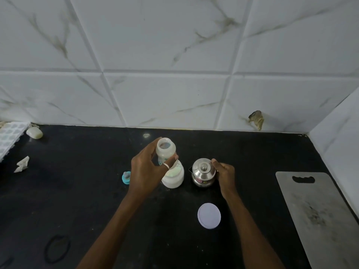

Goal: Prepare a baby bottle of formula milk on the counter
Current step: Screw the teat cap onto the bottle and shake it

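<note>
My left hand [148,169] grips a clear baby bottle [165,149] with no cap on, held above the black counter [77,191]. Just below and right of it stands an open white jar of formula powder [173,176]. Its pale round lid [209,215] lies flat nearer to me. My right hand [224,174] is wrapped around the side of a small lidded steel pot [203,172] that stands on the counter. A teal bottle teat and ring [126,177] lies left of my left hand, partly hidden by it.
A steel chopping board [318,212] lies at the right edge. At the far left are a white ice tray [9,138], a bar of soap [34,132] and a crumpled scrap [22,164]. A black hair band [57,249] lies near the front. Tiled walls close the back and right.
</note>
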Demonstrator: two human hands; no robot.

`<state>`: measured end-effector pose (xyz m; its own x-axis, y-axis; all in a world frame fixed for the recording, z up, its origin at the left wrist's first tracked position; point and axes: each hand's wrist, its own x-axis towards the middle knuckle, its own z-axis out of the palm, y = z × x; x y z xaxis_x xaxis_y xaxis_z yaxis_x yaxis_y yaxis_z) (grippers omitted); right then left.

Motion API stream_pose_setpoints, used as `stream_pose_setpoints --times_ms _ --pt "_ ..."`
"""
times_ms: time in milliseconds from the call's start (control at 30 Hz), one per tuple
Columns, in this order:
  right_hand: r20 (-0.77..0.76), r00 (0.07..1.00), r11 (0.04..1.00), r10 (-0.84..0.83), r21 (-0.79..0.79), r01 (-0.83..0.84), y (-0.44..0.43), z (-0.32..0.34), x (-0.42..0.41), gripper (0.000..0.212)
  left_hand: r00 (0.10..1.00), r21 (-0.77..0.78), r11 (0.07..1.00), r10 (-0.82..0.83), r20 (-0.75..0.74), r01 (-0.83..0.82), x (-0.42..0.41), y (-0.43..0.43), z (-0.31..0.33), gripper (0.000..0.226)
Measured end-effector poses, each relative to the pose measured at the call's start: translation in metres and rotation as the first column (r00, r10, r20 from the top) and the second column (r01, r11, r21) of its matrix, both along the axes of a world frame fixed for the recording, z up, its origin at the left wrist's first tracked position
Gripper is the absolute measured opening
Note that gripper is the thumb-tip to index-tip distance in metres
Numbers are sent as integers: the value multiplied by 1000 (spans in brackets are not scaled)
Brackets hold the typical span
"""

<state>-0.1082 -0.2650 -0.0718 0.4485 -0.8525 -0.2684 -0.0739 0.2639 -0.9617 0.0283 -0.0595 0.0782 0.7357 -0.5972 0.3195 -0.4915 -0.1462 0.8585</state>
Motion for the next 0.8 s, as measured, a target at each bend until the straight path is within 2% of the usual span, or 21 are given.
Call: stream_pose_setpoints --times_ms 200,300,533,667,800 --pt "-4 1000 1000 -12 6 12 0 -6 -2 41 1000 -19 1000 2 24 -1 -1 1 1 50" --pt "-34 999 1000 -5 -18 5 1 -4 -4 53 999 -20 1000 -5 34 5 -2 2 -2 51" --pt "-104 994 994 17 -107 -29 0 2 -14 47 999 -25 999 -27 35 27 -6 1 -5 52" --pt "-198 980 982 -7 -185 -30 3 10 -20 34 1000 -38 999 -16 6 17 -11 -1 -2 50" --pt "-253 959 949 -130 -313 46 7 31 -24 41 1000 -44 999 -28 5 28 -15 0 1 50"
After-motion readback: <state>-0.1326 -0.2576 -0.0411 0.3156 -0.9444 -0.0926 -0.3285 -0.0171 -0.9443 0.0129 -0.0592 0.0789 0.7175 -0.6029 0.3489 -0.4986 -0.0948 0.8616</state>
